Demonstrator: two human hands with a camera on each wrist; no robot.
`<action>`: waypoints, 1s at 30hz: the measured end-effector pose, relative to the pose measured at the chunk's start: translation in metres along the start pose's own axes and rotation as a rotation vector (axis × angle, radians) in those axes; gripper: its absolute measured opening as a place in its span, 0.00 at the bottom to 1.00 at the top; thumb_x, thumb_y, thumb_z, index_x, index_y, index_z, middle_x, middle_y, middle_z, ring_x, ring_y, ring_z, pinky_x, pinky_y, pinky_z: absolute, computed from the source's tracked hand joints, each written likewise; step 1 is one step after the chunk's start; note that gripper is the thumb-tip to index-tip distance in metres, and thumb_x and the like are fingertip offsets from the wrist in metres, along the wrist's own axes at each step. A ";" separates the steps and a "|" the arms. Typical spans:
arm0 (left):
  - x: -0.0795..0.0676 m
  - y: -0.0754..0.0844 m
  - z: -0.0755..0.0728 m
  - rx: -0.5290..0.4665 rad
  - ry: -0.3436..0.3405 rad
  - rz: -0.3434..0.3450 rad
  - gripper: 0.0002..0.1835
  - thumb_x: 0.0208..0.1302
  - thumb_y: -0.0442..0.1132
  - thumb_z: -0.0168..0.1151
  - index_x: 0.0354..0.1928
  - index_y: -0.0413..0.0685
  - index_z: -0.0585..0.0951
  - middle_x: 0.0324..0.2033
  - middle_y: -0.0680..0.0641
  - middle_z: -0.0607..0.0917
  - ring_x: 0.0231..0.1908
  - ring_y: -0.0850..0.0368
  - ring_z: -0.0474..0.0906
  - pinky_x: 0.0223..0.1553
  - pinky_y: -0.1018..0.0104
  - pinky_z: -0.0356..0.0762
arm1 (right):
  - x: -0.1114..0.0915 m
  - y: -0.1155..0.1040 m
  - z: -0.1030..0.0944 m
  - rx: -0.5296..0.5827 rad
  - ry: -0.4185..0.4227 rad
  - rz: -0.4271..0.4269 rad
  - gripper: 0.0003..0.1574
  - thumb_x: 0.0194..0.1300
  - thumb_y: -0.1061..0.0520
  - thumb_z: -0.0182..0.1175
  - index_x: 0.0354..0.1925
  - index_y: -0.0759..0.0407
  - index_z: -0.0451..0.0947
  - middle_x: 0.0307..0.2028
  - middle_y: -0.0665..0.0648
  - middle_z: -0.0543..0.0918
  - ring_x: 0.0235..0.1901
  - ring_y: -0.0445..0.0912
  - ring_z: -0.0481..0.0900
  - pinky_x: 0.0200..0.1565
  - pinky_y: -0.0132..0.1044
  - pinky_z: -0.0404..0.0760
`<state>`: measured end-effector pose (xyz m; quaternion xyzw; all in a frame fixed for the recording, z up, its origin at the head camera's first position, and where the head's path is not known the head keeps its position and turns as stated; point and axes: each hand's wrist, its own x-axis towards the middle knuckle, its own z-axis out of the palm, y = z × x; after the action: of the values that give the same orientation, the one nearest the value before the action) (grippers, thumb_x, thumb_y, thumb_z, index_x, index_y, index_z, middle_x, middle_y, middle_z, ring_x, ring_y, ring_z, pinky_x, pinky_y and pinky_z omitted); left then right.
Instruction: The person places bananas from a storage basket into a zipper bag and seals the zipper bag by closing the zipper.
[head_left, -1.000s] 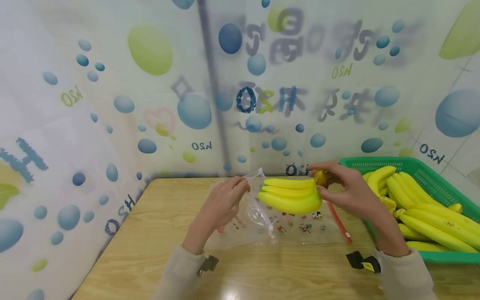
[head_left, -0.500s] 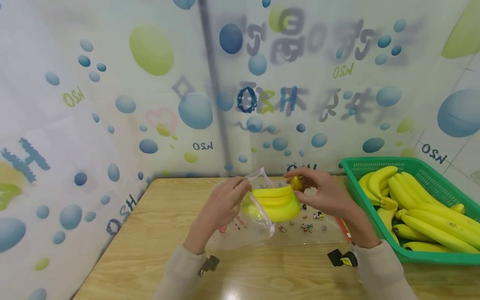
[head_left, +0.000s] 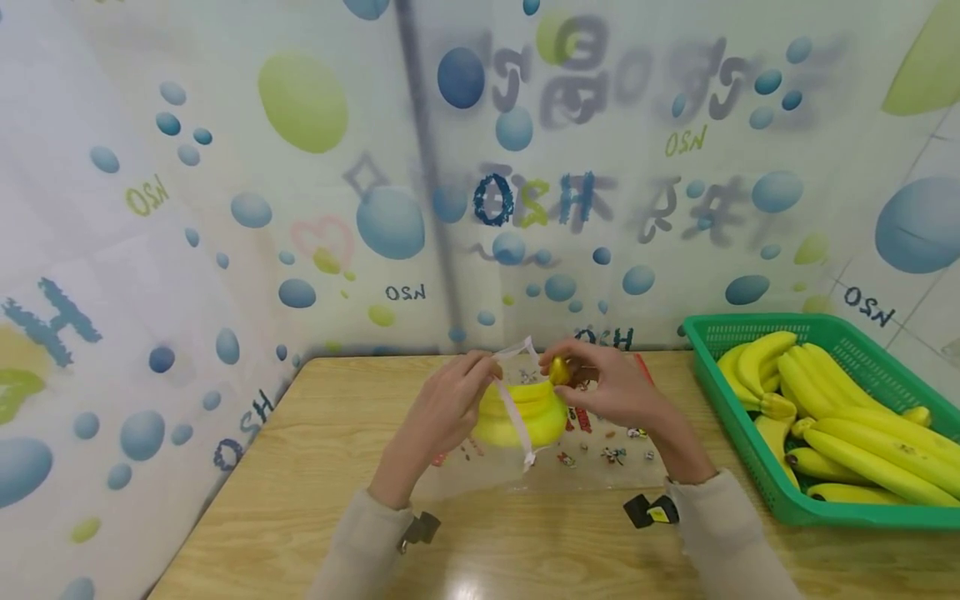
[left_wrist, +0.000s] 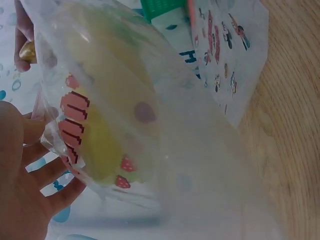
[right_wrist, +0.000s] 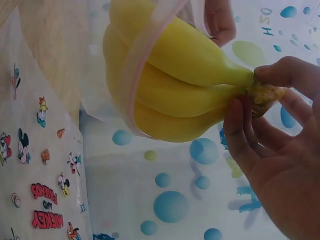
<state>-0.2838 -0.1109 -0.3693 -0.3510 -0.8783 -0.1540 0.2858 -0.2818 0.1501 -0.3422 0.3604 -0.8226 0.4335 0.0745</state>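
Note:
Between both hands is a bunch of yellow bananas, its far ends inside a clear plastic zip bag. My right hand pinches the brown-gold stem between thumb and fingers. By its upper rim, the bag's mouth is pinched in my left hand. The pale zip strip crosses over the bananas, as the right wrist view also shows. In the left wrist view, the milky bag with red prints covers much of the bunch.
A green basket with several banana bunches stands at the right. Another clear bag with cartoon prints lies flat on the wooden table. Behind the table hangs a curtain printed with bubbles.
My right hand has moved left with the bananas, and their tips have passed through the bag's mouth. The left hand has stayed almost still, holding the rim.

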 end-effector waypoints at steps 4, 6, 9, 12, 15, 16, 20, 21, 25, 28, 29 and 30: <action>0.000 0.000 0.000 -0.015 0.034 -0.005 0.09 0.74 0.34 0.45 0.45 0.51 0.76 0.45 0.54 0.79 0.39 0.60 0.75 0.42 0.67 0.76 | 0.003 0.001 0.006 0.031 -0.031 0.011 0.19 0.62 0.63 0.63 0.49 0.46 0.75 0.44 0.50 0.80 0.35 0.44 0.78 0.40 0.35 0.81; 0.000 0.000 0.000 -0.025 0.044 -0.015 0.09 0.74 0.34 0.45 0.45 0.51 0.76 0.45 0.54 0.79 0.41 0.59 0.76 0.44 0.67 0.77 | 0.004 0.001 0.009 0.048 -0.039 0.009 0.18 0.62 0.63 0.63 0.48 0.47 0.75 0.44 0.53 0.81 0.36 0.44 0.78 0.41 0.35 0.82; 0.001 -0.001 0.002 -0.045 0.056 -0.030 0.09 0.73 0.33 0.46 0.45 0.51 0.76 0.45 0.53 0.80 0.41 0.59 0.76 0.45 0.67 0.77 | 0.005 0.002 0.013 0.076 -0.047 -0.006 0.18 0.61 0.64 0.63 0.47 0.48 0.76 0.45 0.57 0.80 0.36 0.44 0.79 0.42 0.36 0.83; 0.001 -0.001 0.003 -0.048 0.065 -0.041 0.09 0.73 0.33 0.47 0.45 0.51 0.76 0.44 0.53 0.79 0.41 0.59 0.75 0.45 0.67 0.76 | 0.006 0.003 0.018 0.093 -0.056 -0.018 0.17 0.61 0.65 0.63 0.47 0.49 0.76 0.45 0.56 0.80 0.36 0.44 0.80 0.43 0.36 0.83; 0.000 -0.001 0.005 -0.040 0.086 -0.049 0.08 0.73 0.33 0.47 0.45 0.51 0.75 0.43 0.53 0.79 0.40 0.59 0.74 0.43 0.67 0.76 | 0.008 0.002 0.022 0.103 -0.067 -0.026 0.16 0.61 0.64 0.64 0.47 0.51 0.76 0.44 0.54 0.81 0.37 0.43 0.81 0.42 0.36 0.83; 0.000 -0.001 0.006 -0.039 0.094 -0.052 0.08 0.74 0.34 0.47 0.45 0.51 0.75 0.43 0.53 0.79 0.40 0.59 0.74 0.43 0.67 0.76 | 0.008 0.003 0.023 0.108 -0.071 -0.031 0.16 0.61 0.64 0.64 0.47 0.51 0.76 0.44 0.55 0.81 0.37 0.43 0.81 0.42 0.36 0.83; 0.000 0.000 0.008 -0.044 0.128 -0.067 0.07 0.74 0.35 0.47 0.46 0.50 0.75 0.43 0.53 0.78 0.40 0.58 0.73 0.43 0.66 0.76 | 0.009 0.003 0.029 0.129 -0.081 -0.034 0.15 0.62 0.63 0.64 0.47 0.51 0.76 0.44 0.55 0.81 0.37 0.43 0.81 0.42 0.37 0.83; 0.000 0.000 0.009 -0.043 0.136 -0.070 0.07 0.74 0.35 0.47 0.46 0.50 0.75 0.43 0.53 0.78 0.41 0.57 0.73 0.44 0.65 0.76 | 0.009 0.004 0.030 0.135 -0.082 -0.034 0.15 0.62 0.63 0.63 0.47 0.51 0.76 0.44 0.55 0.81 0.37 0.43 0.82 0.42 0.37 0.83; 0.001 0.001 0.011 -0.033 0.171 -0.063 0.07 0.74 0.35 0.46 0.45 0.49 0.75 0.43 0.52 0.78 0.41 0.56 0.74 0.45 0.63 0.76 | 0.009 0.007 0.035 0.155 -0.095 -0.025 0.14 0.64 0.60 0.63 0.48 0.50 0.76 0.43 0.51 0.81 0.38 0.44 0.82 0.41 0.39 0.83; 0.001 0.002 0.014 -0.022 0.200 -0.052 0.08 0.75 0.35 0.45 0.44 0.48 0.75 0.42 0.51 0.79 0.42 0.54 0.75 0.45 0.61 0.76 | 0.010 0.009 0.038 0.160 -0.113 -0.022 0.14 0.64 0.59 0.62 0.48 0.50 0.76 0.43 0.49 0.81 0.38 0.44 0.82 0.39 0.38 0.83; 0.002 0.003 0.014 -0.016 0.207 -0.051 0.08 0.75 0.35 0.45 0.44 0.48 0.75 0.42 0.51 0.79 0.42 0.54 0.76 0.45 0.61 0.76 | 0.010 0.010 0.039 0.162 -0.118 -0.023 0.14 0.64 0.59 0.62 0.48 0.49 0.76 0.43 0.49 0.81 0.38 0.44 0.82 0.39 0.38 0.83; 0.002 0.003 0.015 -0.014 0.212 -0.053 0.08 0.75 0.36 0.44 0.43 0.48 0.75 0.42 0.51 0.79 0.42 0.54 0.76 0.45 0.61 0.76 | 0.011 0.010 0.041 0.166 -0.122 -0.024 0.14 0.64 0.59 0.62 0.48 0.49 0.76 0.43 0.49 0.81 0.38 0.44 0.82 0.39 0.38 0.83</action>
<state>-0.2887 -0.1008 -0.3799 -0.3115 -0.8509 -0.2037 0.3707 -0.2889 0.1171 -0.3691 0.4010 -0.7825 0.4764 -0.0005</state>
